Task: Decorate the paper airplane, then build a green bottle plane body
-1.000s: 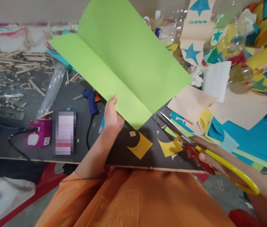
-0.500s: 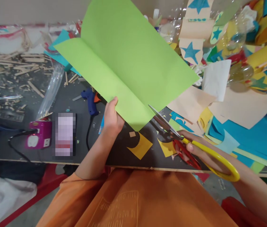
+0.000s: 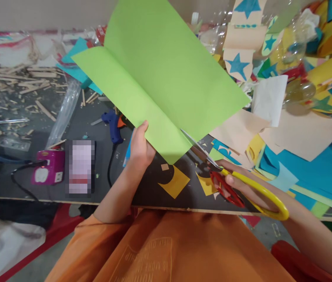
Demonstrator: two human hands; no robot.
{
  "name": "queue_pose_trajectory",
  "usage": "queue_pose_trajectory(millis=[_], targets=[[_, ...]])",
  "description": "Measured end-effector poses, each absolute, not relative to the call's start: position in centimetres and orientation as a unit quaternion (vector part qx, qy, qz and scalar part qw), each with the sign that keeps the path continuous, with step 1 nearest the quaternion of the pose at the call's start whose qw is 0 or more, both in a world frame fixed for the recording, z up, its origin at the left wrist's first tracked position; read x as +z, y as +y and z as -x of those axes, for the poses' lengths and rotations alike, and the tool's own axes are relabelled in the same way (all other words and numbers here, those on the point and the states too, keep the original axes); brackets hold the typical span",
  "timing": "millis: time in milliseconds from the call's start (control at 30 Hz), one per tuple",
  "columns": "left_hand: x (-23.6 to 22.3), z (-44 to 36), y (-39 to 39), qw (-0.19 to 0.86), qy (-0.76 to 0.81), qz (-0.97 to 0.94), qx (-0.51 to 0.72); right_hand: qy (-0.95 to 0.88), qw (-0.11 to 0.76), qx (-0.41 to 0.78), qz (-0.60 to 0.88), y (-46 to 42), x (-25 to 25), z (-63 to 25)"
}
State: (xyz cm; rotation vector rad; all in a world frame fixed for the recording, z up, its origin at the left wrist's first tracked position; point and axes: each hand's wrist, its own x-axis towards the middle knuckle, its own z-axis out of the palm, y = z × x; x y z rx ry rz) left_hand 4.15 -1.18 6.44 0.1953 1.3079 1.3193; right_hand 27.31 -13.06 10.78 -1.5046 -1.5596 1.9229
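Observation:
A large sheet of light green paper [image 3: 166, 70], folded over along its lower left side, is held up above the table. My left hand [image 3: 141, 147] pinches its lower left edge, thumb on top. In my right hand [image 3: 233, 182] is a pair of scissors [image 3: 256, 192] with one yellow and one red handle. The scissors' blades straddle the paper's lower right edge, one lying over the folded flap and the other partly hidden. Beneath the sheet, yellow paper scraps [image 3: 176, 182] with curved cutouts lie on the dark table.
Left of my arm are a blue glue gun [image 3: 113, 124], a phone [image 3: 80, 166] with a blurred screen and a magenta box [image 3: 48, 167] with a cable. Wood sticks [image 3: 36, 80] litter the far left. Blue paper [image 3: 315, 172], beige paper [image 3: 303, 131] and plastic bottles crowd the right.
My right hand has moved the scissors slightly left, farther over the green paper. The sheet has shifted a little to the right in my left hand.

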Motion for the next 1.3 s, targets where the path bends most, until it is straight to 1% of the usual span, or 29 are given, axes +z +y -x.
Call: queue_pose_trajectory(millis=[300, 533, 767, 900, 1167, 1300], targets=[[6.4, -4.0, -1.2, 0.598, 0.552, -0.103, 0.572, -0.524, 0.139, 0.674, 0.501, -13.3, 10.4, -27.2], [6.4, -4.0, -1.1, 0.606, 0.544, -0.068, 0.577, -0.517, 0.142, 0.678, 0.504, -13.4, 10.1, -27.3], [6.6, -4.2, -1.2, 0.611, 0.54, -0.065, 0.576, -0.503, 0.139, 0.669, 0.53, -13.9, 10.1, -27.1], [6.5, -4.2, -1.3, 0.612, 0.54, -0.081, 0.572, -0.476, 0.16, 0.655, 0.565, -14.3, 10.4, -26.5], [6.1, -3.8, -1.5, 0.648, 0.52, -0.079, 0.551, -0.434, 0.181, 0.657, 0.59, -14.6, 10.9, -25.8], [5.6, -3.8, -1.5, 0.66, 0.519, -0.097, 0.534, -0.448, 0.174, 0.663, 0.574, -14.7, 10.6, -26.0]])
